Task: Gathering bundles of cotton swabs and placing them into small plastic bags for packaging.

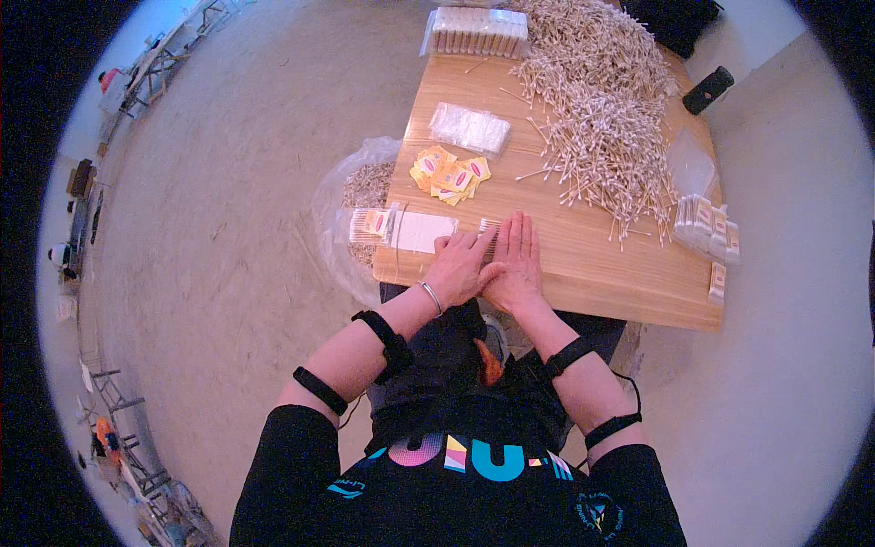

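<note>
A small row of cotton swabs [488, 224] lies at the table's near edge, partly hidden by my hands. My left hand [458, 270] rests over its near end with fingers apart, the index reaching along the swabs. My right hand [516, 271] lies flat against the right side of the row, fingers straight and side by side. The two thumbs meet or overlap. Just left of my left hand is a white rectangular pad [425, 232]. Beyond it, at the left table edge, sits a clear pack of swabs [370, 224] with a yellow label.
A large heap of loose swabs [606, 118] covers the table's far right. Yellow labels [449, 175] and clear plastic bags [469, 129] lie ahead. Filled packs stand at the far edge [478, 35] and right edge [706, 223]. A clear sack [355, 187] hangs beside the left edge.
</note>
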Action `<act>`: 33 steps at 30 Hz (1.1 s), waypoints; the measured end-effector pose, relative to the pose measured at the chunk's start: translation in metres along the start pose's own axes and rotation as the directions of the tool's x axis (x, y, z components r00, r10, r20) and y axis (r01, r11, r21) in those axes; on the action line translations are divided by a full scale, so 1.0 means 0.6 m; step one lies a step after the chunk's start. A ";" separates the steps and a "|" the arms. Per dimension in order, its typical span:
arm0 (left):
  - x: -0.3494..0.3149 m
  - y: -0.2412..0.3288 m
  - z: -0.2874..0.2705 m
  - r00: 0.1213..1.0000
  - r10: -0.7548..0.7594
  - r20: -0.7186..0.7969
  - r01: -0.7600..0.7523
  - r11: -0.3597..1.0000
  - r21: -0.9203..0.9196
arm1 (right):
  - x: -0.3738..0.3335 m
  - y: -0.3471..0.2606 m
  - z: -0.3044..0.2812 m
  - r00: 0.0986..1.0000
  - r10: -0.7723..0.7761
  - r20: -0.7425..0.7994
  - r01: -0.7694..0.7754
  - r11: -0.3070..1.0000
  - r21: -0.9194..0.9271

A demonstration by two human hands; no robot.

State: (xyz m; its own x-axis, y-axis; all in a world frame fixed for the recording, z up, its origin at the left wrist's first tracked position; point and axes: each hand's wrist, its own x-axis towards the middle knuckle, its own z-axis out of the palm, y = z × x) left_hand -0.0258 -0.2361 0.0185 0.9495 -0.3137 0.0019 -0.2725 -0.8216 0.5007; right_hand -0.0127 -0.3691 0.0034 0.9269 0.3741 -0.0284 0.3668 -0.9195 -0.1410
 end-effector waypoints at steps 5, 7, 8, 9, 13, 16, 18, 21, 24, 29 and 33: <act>-0.001 0.001 -0.005 1.000 0.002 0.015 -0.002 1.000 -0.016 | 0.000 -0.002 -0.004 0.999 0.017 0.039 -0.016 0.999 -0.037; -0.001 0.004 -0.006 1.000 0.006 0.006 -0.006 1.000 -0.016 | 0.001 -0.001 -0.002 0.999 0.018 0.032 -0.017 0.999 -0.033; -0.001 0.004 -0.006 1.000 0.006 0.001 -0.006 1.000 -0.015 | 0.001 -0.001 0.000 0.999 0.018 0.029 -0.017 0.999 -0.030; -0.002 0.003 -0.005 1.000 0.010 -0.007 -0.010 1.000 -0.016 | 0.001 -0.001 0.001 1.000 0.018 0.026 -0.017 0.999 -0.034; -0.002 0.000 -0.001 1.000 -0.002 -0.016 0.002 1.000 -0.022 | 0.000 -0.002 0.006 1.000 0.017 0.014 -0.017 0.999 -0.045; 0.003 0.003 -0.002 0.999 -0.034 0.016 0.034 0.999 -0.018 | -0.001 0.001 0.012 1.000 0.011 -0.024 -0.011 1.000 -0.019; 0.006 0.002 0.000 0.999 -0.043 0.031 0.043 0.999 -0.010 | 0.000 0.000 0.011 1.000 0.010 -0.029 -0.011 1.000 -0.017; 0.011 -0.003 0.006 0.999 -0.036 -0.010 0.036 0.999 -0.015 | 0.002 -0.001 0.009 1.000 0.020 -0.007 -0.021 0.999 -0.027; 0.014 0.002 0.002 0.996 -0.080 -0.043 0.078 0.996 -0.041 | 0.002 -0.003 0.006 0.999 0.032 0.007 -0.032 0.999 0.006; 0.030 0.003 -0.004 0.977 -0.196 0.083 0.201 0.979 -0.047 | 0.005 -0.004 0.007 0.998 0.041 0.048 -0.040 0.999 -0.014; 0.029 -0.004 0.006 0.978 -0.199 0.065 0.203 0.978 -0.053 | -0.001 0.005 0.002 0.999 -0.028 0.028 0.026 0.997 0.079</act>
State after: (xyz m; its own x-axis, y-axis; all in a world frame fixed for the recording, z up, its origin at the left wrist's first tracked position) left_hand -0.0094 -0.2411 0.0143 0.9726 -0.1740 -0.1544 -0.0656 -0.8419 0.5356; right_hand -0.0120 -0.3721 0.0015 0.9136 0.4034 -0.0517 0.3836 -0.8970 -0.2195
